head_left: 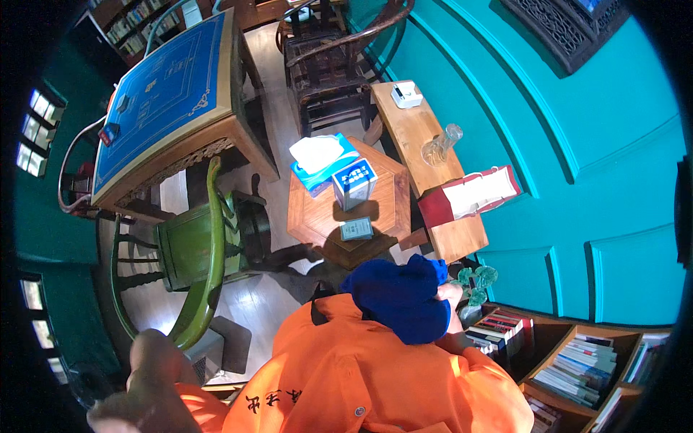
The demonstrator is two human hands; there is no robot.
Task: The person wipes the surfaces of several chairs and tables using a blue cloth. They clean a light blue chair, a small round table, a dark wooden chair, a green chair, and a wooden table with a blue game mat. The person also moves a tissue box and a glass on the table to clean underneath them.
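Note:
A dark blue cloth (404, 299) hangs bunched in front of my orange top. My right hand (451, 294) is closed around its right side, with most of the fingers hidden behind the fabric. Far to the lower left, my left hand (137, 386) is raised beside the green chair (198, 249), apart from the cloth. Its fingers cannot be made out clearly. Beyond the cloth stands a hexagonal wooden table (393, 184). On it are a blue tissue box (317, 162), a white-and-blue carton (354, 185) and a small pale flat box (356, 229).
Along the turquoise wall runs a wooden bench (462, 242) bearing a glass vase (440, 144), a red bag (469, 196) and a white device (407, 94). A blue-topped table (166, 86) stands at left. Near my right arm are a potted plant (476, 285) and a bookshelf (559, 339).

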